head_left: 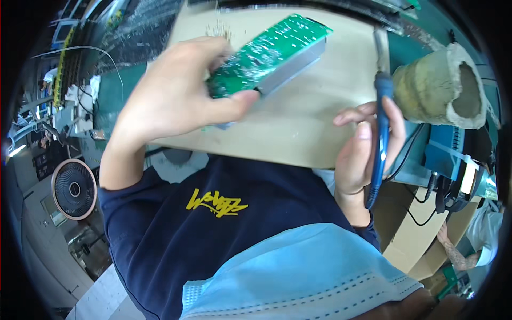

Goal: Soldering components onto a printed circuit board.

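Gripping a green circuit board, left fingers close; right fingers wrap a soldering iron.

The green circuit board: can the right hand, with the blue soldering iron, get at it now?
Probably yes. The left hand holds the green circuit board tilted above the tan table, and the right hand grips the blue soldering iron beside it. Nothing lies between them.
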Demonstrator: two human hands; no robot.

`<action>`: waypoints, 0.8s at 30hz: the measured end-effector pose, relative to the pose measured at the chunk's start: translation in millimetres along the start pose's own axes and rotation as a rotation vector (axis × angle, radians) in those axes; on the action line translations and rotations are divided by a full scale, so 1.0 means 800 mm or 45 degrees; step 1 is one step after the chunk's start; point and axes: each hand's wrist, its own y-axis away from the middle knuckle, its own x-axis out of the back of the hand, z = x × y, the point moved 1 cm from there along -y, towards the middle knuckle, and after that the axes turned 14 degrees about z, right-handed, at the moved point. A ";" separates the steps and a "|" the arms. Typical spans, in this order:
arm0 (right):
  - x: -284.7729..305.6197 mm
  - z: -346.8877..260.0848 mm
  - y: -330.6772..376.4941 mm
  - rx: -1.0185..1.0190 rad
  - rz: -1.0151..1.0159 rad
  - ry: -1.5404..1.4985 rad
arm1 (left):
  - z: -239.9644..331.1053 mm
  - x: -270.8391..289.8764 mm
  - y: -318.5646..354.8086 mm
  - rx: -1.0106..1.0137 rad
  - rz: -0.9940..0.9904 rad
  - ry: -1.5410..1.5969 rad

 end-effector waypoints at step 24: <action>0.008 0.005 -0.002 -0.041 -0.007 0.115 | -0.063 -0.016 -0.470 0.067 -0.186 -0.510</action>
